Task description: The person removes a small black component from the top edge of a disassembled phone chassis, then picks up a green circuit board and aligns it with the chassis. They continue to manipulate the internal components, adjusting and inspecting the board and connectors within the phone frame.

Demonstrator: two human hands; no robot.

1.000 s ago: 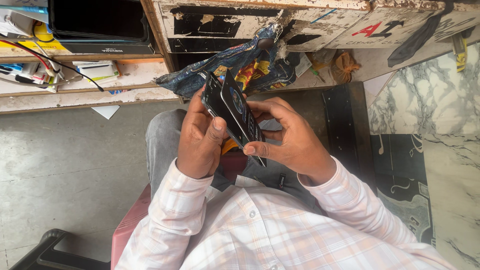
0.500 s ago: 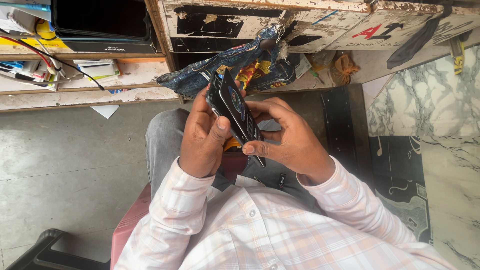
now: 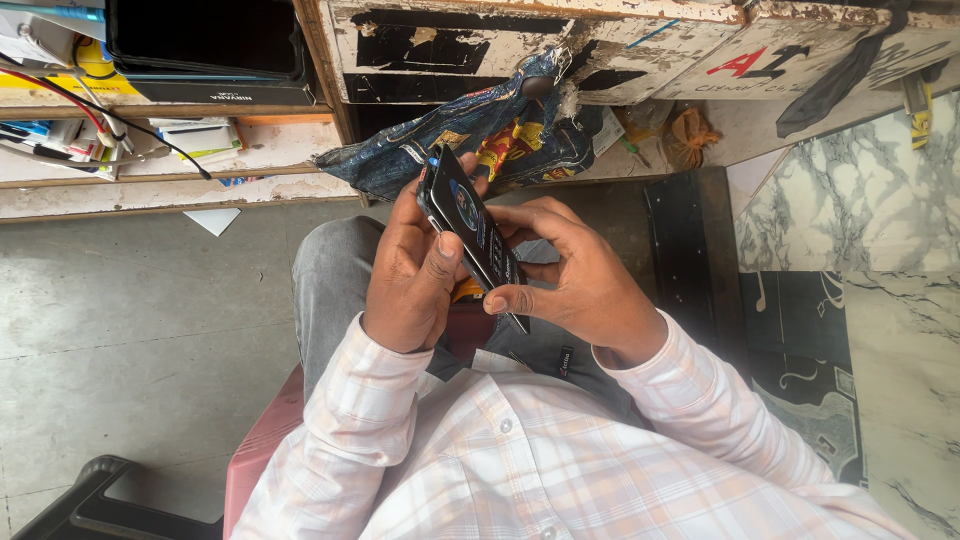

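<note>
Both hands hold a dark smartphone (image 3: pixel 472 232) over the lap, below the front edge of the chipped desk (image 3: pixel 640 40). The left hand (image 3: pixel 412 275) wraps its long side, fingers closed around it, thumb pressing near the screen edge. The right hand (image 3: pixel 570 280) grips the lower end, thumb and forefinger pinched on the edge. It seems tilted on edge, though the far side is hidden. A steady left grip and light, even right-thumb pressure along the edge would serve best. A crumpled blue bag (image 3: pixel 480 140) lies just beyond.
</note>
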